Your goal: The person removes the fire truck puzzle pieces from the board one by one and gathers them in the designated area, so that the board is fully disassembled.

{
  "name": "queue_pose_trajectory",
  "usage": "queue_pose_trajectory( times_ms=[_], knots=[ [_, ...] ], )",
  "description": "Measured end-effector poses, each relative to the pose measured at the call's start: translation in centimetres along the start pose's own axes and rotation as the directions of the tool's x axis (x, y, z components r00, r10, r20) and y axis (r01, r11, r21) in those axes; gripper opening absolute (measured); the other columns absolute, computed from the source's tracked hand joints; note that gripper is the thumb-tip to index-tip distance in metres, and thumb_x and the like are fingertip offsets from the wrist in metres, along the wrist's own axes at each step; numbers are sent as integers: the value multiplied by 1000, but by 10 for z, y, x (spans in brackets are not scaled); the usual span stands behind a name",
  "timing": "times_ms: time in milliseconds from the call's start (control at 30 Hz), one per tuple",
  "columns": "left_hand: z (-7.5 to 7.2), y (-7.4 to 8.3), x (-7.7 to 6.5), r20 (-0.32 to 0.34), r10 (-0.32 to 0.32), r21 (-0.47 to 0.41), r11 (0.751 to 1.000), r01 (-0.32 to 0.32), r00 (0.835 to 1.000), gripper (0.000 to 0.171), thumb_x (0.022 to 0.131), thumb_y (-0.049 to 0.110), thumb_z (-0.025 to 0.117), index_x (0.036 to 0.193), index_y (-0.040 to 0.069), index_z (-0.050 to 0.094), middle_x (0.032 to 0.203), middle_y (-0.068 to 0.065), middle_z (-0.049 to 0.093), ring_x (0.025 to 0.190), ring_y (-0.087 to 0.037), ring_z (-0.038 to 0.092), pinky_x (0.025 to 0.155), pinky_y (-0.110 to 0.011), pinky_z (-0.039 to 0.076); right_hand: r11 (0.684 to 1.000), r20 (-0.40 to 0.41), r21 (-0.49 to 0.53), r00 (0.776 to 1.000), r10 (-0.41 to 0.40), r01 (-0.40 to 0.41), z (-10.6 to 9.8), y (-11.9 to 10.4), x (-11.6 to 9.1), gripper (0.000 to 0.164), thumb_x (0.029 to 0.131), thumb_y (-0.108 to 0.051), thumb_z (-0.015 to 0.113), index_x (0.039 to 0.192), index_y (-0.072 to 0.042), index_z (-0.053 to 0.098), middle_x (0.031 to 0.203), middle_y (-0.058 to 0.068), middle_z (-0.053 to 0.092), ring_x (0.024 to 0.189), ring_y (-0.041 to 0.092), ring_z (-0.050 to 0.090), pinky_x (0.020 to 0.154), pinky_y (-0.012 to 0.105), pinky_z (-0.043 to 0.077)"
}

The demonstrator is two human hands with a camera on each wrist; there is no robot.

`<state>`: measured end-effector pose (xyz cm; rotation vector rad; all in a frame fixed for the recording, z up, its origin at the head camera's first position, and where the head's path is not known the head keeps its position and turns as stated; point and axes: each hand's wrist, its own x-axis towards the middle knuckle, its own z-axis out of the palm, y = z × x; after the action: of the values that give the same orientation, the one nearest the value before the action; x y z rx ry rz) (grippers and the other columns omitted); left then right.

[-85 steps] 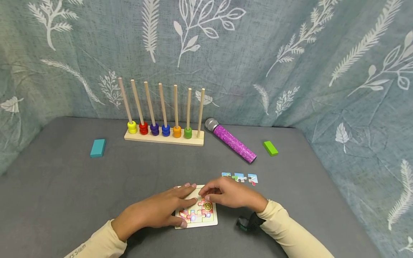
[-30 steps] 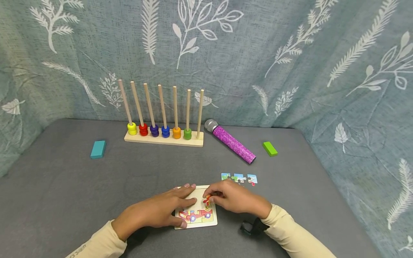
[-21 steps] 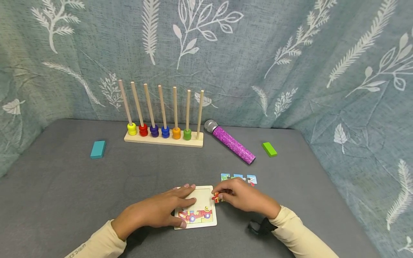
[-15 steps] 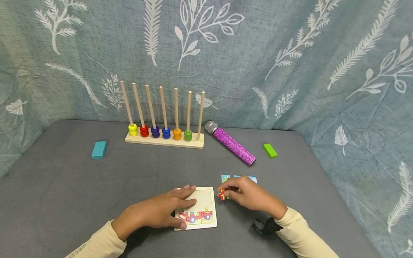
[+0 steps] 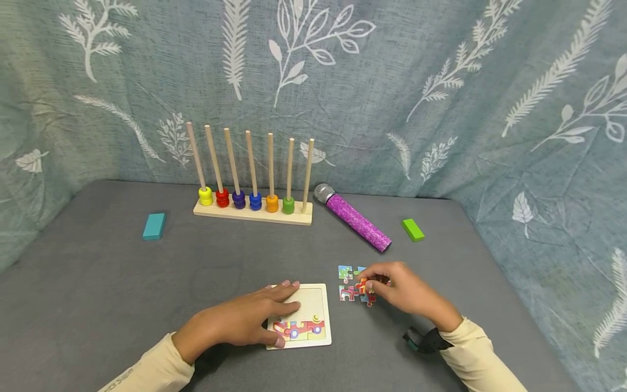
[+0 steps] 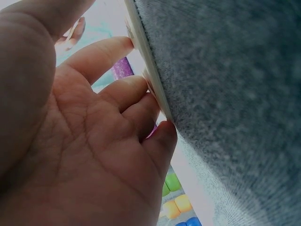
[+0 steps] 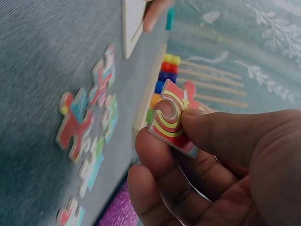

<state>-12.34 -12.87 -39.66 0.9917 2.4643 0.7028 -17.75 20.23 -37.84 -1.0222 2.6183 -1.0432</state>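
Note:
My left hand (image 5: 240, 320) rests with extended fingers across the left side of a wooden puzzle tray (image 5: 312, 296); its fingertips lie along the tray's edge in the left wrist view. A row of fitted puzzle pieces (image 5: 300, 329), showing part of a red vehicle with wheels, fills the tray's near side. To the right, my right hand (image 5: 411, 292) pinches a red puzzle piece (image 7: 170, 133) with yellow arcs between thumb and fingers. It is held above several loose puzzle pieces (image 5: 347, 293) on the table, and the hand hides some of them.
Farther back stands a wooden bead abacus (image 5: 252, 213) with upright pegs. Beside it lies a purple glitter microphone (image 5: 357, 221). A green block (image 5: 413, 230) is at the right and a teal block (image 5: 154, 226) at the left. A patterned curtain (image 5: 343, 109) hangs behind the grey table.
My right hand was at the fitted pieces, then lifted the red puzzle piece out of the tray and carried it right, over the loose pieces. My left hand has stayed on the tray.

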Motion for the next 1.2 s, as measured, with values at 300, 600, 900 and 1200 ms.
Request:
queue_pose_trajectory(
  times_ms=[300, 600, 900, 1200],
  knots=[
    [0, 1, 2, 7, -1, -4, 1000, 1, 1000, 65, 85, 31, 75, 142, 9, 52, 158, -10, 26, 144, -30, 21, 113, -51, 22, 998, -42, -1, 997, 65, -65, -11, 17, -12, 20, 89, 5, 61, 101, -4, 74, 91, -3, 69, 77, 9, 58, 68, 27, 51],
    [1, 0, 2, 0, -3, 11, 1000, 3, 1000, 64, 85, 28, 75, 141, 8, 52, 158, -11, 26, 144, -30, 21, 114, -50, 23, 994, -37, 19, 994, 106, -105, -17, 27, -18, 16, 88, 5, 64, 100, -2, 72, 86, -2, 66, 73, 9, 56, 64, 25, 50],
    [2, -1, 1, 3, -2, 16, 1000, 2, 1000, 65, 85, 29, 75, 142, 7, 52, 158, -10, 26, 144, -30, 21, 114, -49, 23, 988, 41, 58, 989, 141, -143, -16, 35, -20, 13, 89, 0, 66, 100, -1, 73, 82, -1, 68, 65, 7, 57, 57, 24, 49],
    [2, -1, 2, 6, -11, -6, 1000, 11, 1000, 65, 85, 27, 76, 142, 8, 51, 158, -10, 25, 145, -29, 20, 114, -50, 22, 991, 52, 12, 990, 135, -136, -12, 42, -21, 13, 88, 3, 66, 99, 0, 72, 78, -3, 67, 64, 6, 58, 56, 24, 48]
  ],
)
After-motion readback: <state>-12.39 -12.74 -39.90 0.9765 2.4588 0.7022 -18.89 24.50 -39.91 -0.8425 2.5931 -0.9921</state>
